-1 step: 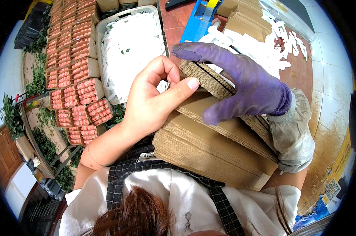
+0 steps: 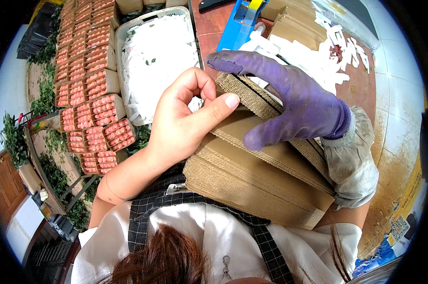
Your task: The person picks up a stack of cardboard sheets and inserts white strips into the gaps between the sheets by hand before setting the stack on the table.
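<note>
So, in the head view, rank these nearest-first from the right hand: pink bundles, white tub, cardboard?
1. Cardboard: right at the right hand.
2. White tub: off to its left.
3. Pink bundles: farther left, past the tub.

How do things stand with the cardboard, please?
Left hand, bare, touching cardboard stack. Right hand, gloved, spread over it. Stack fanned, partly hidden by hands.

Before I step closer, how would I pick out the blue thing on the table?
Find the reddish table at the top of the picture, beyond the purple-gloved right hand. Toward its left side, near white strips, is a blue object. Its bright blue body and yellow piece set it apart from the strips.
</note>
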The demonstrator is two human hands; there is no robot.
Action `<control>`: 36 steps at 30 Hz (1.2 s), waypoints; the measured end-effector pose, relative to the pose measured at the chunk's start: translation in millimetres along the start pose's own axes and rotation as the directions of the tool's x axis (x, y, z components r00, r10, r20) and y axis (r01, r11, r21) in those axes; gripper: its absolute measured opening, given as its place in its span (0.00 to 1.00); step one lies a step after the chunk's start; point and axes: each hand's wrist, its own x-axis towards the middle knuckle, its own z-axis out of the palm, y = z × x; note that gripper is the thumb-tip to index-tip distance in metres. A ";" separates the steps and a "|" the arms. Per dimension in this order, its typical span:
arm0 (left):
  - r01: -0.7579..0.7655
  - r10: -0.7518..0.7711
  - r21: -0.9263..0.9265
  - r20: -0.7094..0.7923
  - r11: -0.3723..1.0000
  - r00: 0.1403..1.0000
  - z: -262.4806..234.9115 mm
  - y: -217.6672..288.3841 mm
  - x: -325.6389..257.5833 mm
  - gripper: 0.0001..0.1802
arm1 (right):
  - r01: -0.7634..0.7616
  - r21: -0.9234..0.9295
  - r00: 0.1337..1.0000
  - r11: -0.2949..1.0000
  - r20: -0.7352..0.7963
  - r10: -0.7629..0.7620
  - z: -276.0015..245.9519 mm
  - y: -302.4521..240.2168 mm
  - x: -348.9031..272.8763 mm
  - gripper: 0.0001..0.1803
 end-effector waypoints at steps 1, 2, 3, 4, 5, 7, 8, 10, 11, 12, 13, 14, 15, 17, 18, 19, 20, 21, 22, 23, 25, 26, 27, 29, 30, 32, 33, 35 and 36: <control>0.009 -0.009 0.002 0.003 1.000 1.000 0.0 0.5 -0.1 0.14 | -0.001 0.000 1.000 1.000 -0.001 0.001 -0.1 0.0 -0.4 0.52; 0.017 -0.017 0.004 0.005 1.000 1.000 0.0 0.9 -0.3 0.15 | 0.010 -0.023 1.000 1.000 -0.006 -0.010 -0.4 -0.1 -1.0 0.52; 0.018 -0.018 0.003 0.006 1.000 1.000 -0.7 1.2 -1.0 0.15 | 0.021 -0.046 1.000 0.999 -0.010 -0.022 -0.5 -0.2 -1.4 0.52; 0.053 -0.053 -0.005 0.007 0.999 0.999 -1.9 1.4 -1.9 0.13 | 0.021 -0.046 1.000 0.999 -0.008 -0.022 -0.8 -0.5 -1.0 0.52; 0.089 -0.089 -0.014 0.009 0.996 0.996 -2.6 1.3 -2.3 0.12 | 0.038 -0.091 0.999 0.995 -0.010 -0.039 -1.2 -1.0 -0.7 0.51; -0.051 0.049 -0.029 -0.068 0.998 0.996 3.0 -5.5 -1.6 0.11 | 0.054 -0.138 0.998 0.989 -0.012 -0.056 -1.1 -0.6 -0.3 0.51; -0.192 0.185 -0.034 -0.145 0.981 0.972 5.0 -8.3 -1.6 0.11 | 0.087 -0.151 0.996 0.985 -0.015 -0.090 -0.7 1.1 0.1 0.51; -0.215 0.210 -0.034 -0.109 0.976 0.972 -2.6 -8.5 -2.9 0.15 | 0.118 -0.163 0.992 0.979 -0.018 -0.123 -0.3 1.0 -0.3 0.51; -0.089 0.087 -0.092 -0.022 0.992 0.996 -6.4 -8.1 -3.4 0.13 | 0.078 -0.131 0.997 0.988 -0.017 -0.081 -0.2 -0.9 -1.2 0.51; 0.043 -0.034 -0.139 0.071 0.989 0.997 -7.9 -7.5 -3.4 0.12 | 0.038 -0.098 0.999 0.994 -0.014 -0.040 -0.2 -1.5 -1.8 0.51; 0.024 -0.025 -0.143 -0.004 0.989 1.000 -1.0 -4.0 -2.3 0.10 | 0.039 -0.098 0.999 0.994 -0.014 -0.041 0.2 -0.8 -1.1 0.51; 0.024 -0.025 -0.142 -0.005 0.990 1.000 1.3 -3.1 -1.4 0.10 | 0.036 -0.039 0.999 0.999 -0.003 -0.036 0.8 1.1 -0.2 0.50; 0.004 -0.005 -0.093 -0.016 0.996 1.000 2.7 -2.5 -0.4 0.11 | 0.031 0.020 0.999 0.999 0.008 -0.031 1.1 2.6 0.6 0.50; -0.017 0.016 -0.044 -0.024 0.999 1.000 3.0 -3.0 0.5 0.12 | 0.066 -0.006 0.998 0.998 0.007 -0.066 0.4 4.5 1.2 0.50; -0.038 0.038 -0.023 -0.018 0.999 0.999 2.0 -4.2 1.0 0.13 | 0.101 -0.031 0.995 0.994 0.007 -0.101 0.1 4.8 1.3 0.50; -0.059 0.059 -0.002 -0.010 0.998 0.998 1.2 -4.9 1.5 0.14 | 0.101 -0.031 0.995 0.994 0.006 -0.101 0.0 4.8 1.0 0.50; -0.059 0.059 -0.001 -0.010 0.998 0.998 0.9 -4.4 1.1 0.14 | 0.096 -0.037 0.995 0.995 0.006 -0.096 -0.2 4.5 0.7 0.51; -0.048 0.048 0.009 -0.013 0.999 0.999 0.7 -3.4 0.4 0.14 | 0.090 -0.044 0.996 0.995 0.005 -0.090 -0.3 4.1 0.5 0.51; -0.036 0.036 0.019 -0.017 0.999 0.999 0.6 -3.0 -0.2 0.14 | 0.090 -0.043 0.996 0.995 0.005 -0.090 -0.1 3.2 0.3 0.51; -0.036 0.036 0.018 -0.016 0.999 0.999 0.4 -3.7 -0.5 0.14 | 0.067 -0.054 0.998 0.996 -0.003 -0.067 0.1 1.8 0.1 0.51; -0.037 0.037 0.006 -0.024 0.999 0.999 0.1 -5.8 -0.9 0.15 | 0.044 -0.065 0.999 0.997 -0.011 -0.045 0.1 -0.3 -0.4 0.51; -0.037 0.037 0.006 -0.024 0.999 0.999 0.0 -4.6 -1.5 0.15 | 0.043 -0.086 0.999 0.995 -0.013 -0.044 -0.2 -1.1 -1.0 0.51; 0.010 -0.010 -0.010 -0.023 1.000 1.000 -0.1 -2.2 -2.6 0.14 | 0.042 -0.108 0.999 0.993 -0.015 -0.044 -0.5 -1.5 -1.4 0.51; 0.057 -0.058 -0.026 -0.025 0.998 0.998 0.7 -2.8 -3.4 0.14 | 0.035 -0.092 0.999 0.995 -0.010 -0.036 -1.1 -1.2 -0.7 0.50; -0.045 0.043 -0.021 -0.075 0.999 0.996 2.7 -6.2 -3.6 0.13 | 0.028 -0.076 1.000 0.997 -0.007 -0.028 -1.3 -0.9 -0.3 0.50; -0.147 0.144 -0.013 -0.120 0.989 0.982 3.5 -8.6 -3.6 0.12 | 0.034 -0.080 0.999 0.996 -0.012 -0.035 -0.9 -0.4 0.1 0.50; -0.148 0.142 -0.052 -0.094 0.988 0.985 2.0 -8.7 -3.4 0.12 | 0.042 -0.083 0.999 0.996 -0.015 -0.043 -0.5 -0.1 0.2 0.50; -0.042 0.045 -0.086 0.033 0.995 0.998 -5.1 -5.1 -4.2 0.10 | 0.050 -0.082 0.999 0.995 -0.017 -0.052 -0.2 2.1 -0.6 0.50; -0.040 0.044 -0.087 0.036 0.995 0.998 -4.0 -3.8 -2.9 0.10 | 0.060 -0.081 0.998 0.995 -0.016 -0.061 -0.2 2.9 -1.2 0.50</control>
